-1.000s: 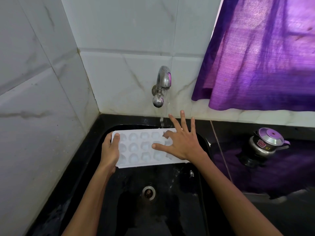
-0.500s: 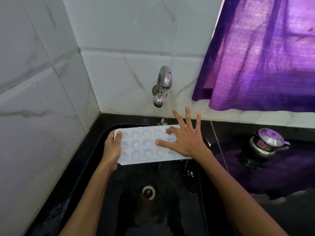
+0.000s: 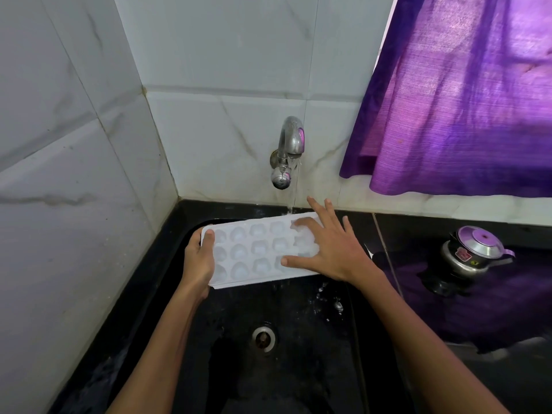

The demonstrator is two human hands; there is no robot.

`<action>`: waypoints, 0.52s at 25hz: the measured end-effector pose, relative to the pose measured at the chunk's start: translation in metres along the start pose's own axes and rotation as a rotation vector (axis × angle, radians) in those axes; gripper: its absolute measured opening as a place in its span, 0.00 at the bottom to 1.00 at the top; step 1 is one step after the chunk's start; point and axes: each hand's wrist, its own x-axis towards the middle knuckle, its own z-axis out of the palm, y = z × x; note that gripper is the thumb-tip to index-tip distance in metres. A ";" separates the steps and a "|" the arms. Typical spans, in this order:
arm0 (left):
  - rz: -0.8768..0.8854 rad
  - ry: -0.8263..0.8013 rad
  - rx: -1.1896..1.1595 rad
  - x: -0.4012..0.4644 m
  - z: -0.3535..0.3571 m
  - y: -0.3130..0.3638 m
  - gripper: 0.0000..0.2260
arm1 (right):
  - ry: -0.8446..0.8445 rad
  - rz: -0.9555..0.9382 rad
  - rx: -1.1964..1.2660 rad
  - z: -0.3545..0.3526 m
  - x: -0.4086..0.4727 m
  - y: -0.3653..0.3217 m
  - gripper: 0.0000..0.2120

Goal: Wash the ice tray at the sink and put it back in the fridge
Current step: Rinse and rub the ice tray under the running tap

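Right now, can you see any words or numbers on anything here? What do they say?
"5": on a small yellow sticker on the steel pressure cooker on the counter.
Red label beside it on the cooker: too blurred to read.
Ice tray, tap, curtain and wall tiles: no writing visible.

Purple curtain (image 3: 466, 97) hangs at upper right against white marble-veined wall tiles (image 3: 227, 55). Small steel pressure cooker (image 3: 472, 252), lid on, stands on the glossy black tabletop (image 3: 448, 339), right side.
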 end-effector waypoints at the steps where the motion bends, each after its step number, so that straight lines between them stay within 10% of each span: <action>1: -0.001 0.001 0.001 0.000 -0.001 0.001 0.13 | 0.002 -0.017 0.036 0.000 -0.005 0.000 0.36; 13: 0.035 -0.027 0.067 0.000 -0.001 0.003 0.13 | 0.025 -0.129 -0.343 0.009 -0.015 0.000 0.35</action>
